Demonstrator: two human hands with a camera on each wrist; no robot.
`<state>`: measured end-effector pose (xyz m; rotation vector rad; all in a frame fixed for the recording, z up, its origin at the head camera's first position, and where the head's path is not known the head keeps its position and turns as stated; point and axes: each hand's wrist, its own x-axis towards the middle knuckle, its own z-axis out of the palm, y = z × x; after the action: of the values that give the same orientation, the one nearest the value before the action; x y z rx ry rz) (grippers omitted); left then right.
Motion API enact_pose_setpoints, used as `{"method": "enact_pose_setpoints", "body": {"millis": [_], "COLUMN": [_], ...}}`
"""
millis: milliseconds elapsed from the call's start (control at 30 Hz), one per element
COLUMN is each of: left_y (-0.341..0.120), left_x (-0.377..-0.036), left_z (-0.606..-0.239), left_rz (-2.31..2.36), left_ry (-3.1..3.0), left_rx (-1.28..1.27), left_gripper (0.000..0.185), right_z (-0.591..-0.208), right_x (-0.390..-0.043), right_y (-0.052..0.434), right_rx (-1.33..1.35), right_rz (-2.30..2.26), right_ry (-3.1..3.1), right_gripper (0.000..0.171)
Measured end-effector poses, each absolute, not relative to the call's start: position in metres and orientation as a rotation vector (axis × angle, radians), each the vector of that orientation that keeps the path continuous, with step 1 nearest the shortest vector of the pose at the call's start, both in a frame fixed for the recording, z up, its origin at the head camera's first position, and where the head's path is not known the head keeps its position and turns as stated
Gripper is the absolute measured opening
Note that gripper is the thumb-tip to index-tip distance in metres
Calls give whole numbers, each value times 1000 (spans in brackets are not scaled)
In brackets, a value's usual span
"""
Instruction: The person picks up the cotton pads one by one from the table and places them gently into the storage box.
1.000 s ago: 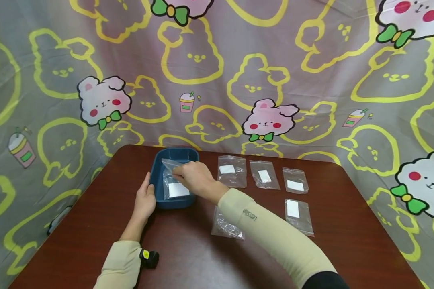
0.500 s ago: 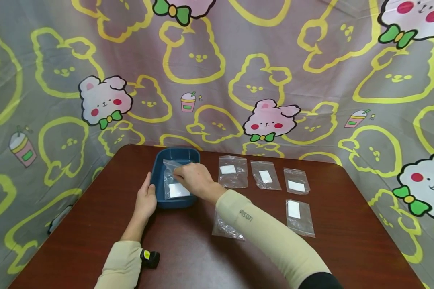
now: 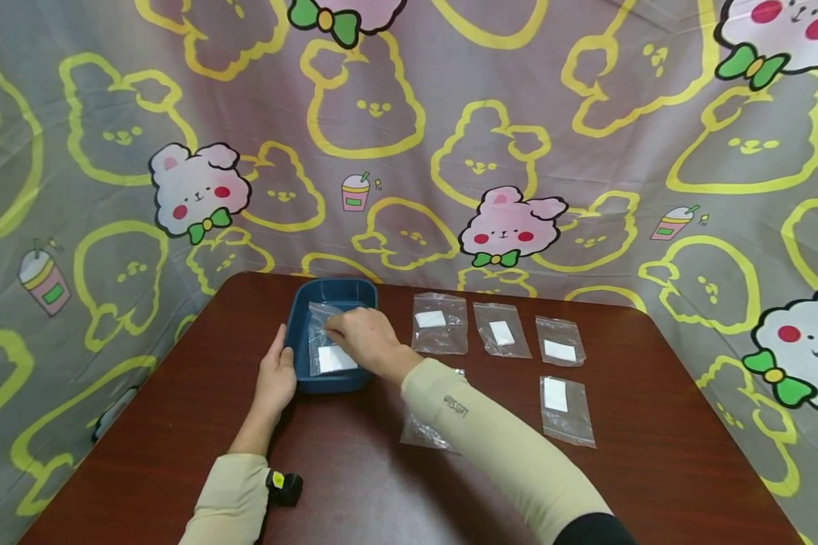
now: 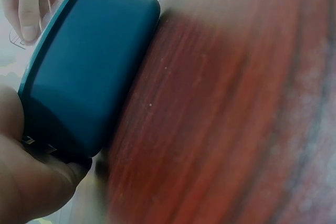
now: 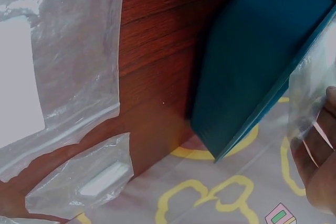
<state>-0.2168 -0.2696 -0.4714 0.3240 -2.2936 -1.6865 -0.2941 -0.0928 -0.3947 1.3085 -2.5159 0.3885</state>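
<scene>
**Left hand against the blue tray (image 3: 334,384), right hand pinching a bag over it**

A patterned cloth (image 3: 382,178) rises beyond both hands, probably hung as a plain surround for the work. The brown table (image 3: 354,469) spreads under both arms.

The tray sits just ahead of the left hand (image 3: 275,378), within the right hand's reach too, which seems the reason for its place. The left hand bears on its left wall, thumb near the rim, likely to keep the tray from sliding. Part of that hand is out of sight, so one cannot tell whether it clasps the wall or merely presses it. The hands are apart, with part of the tray between them.

The right hand (image 3: 368,338) pinches the upper part of a clear bag (image 3: 318,344) within the tray's outline, presumably to guide it without bending its contents. Whether the bag rests on the tray's floor cannot be told.

Four more bags (image 3: 567,412) lie flat and spaced out to the right of the right hand, perhaps so each can be picked up singly; a crinkled bag (image 3: 423,431) is partly hidden beneath the right forearm.

Smallest is the white card (image 3: 336,360) in the pinched bag, below the right fingertips.
</scene>
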Motion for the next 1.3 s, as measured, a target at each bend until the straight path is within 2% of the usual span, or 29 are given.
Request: {"method": "enact_pose_setpoints", "body": {"millis": [333, 567, 700, 1000, 1167, 1300], "left_y": [-269, -269, -269, -270, -271, -271], "left_x": [-217, -217, -217, -218, -215, -214], "left_z": [-472, -473, -473, -469, -468, -468], "left_rz": [-1684, -1679, -1678, -1679, -1668, -1678], "left_ry": [-2312, -2297, -2292, -2329, -2346, -2347], "left_rx": [320, 319, 312, 339, 354, 361], "left_gripper": [55, 55, 54, 55, 56, 56], "right_z": [-395, -398, -400, -400, -402, -405], "right_x": [-295, -293, -292, -286, -280, -276], "right_y": [-93, -91, -84, -47, -23, -2], "right_rx": [1309, 1314, 1306, 1322, 1341, 1328], "right_rz": [387, 405, 362, 408, 415, 428], "right_ry": [-2514, -2504, -2493, -2446, -2468, -2480], "right_gripper": [21, 12, 14, 12, 24, 27]}}
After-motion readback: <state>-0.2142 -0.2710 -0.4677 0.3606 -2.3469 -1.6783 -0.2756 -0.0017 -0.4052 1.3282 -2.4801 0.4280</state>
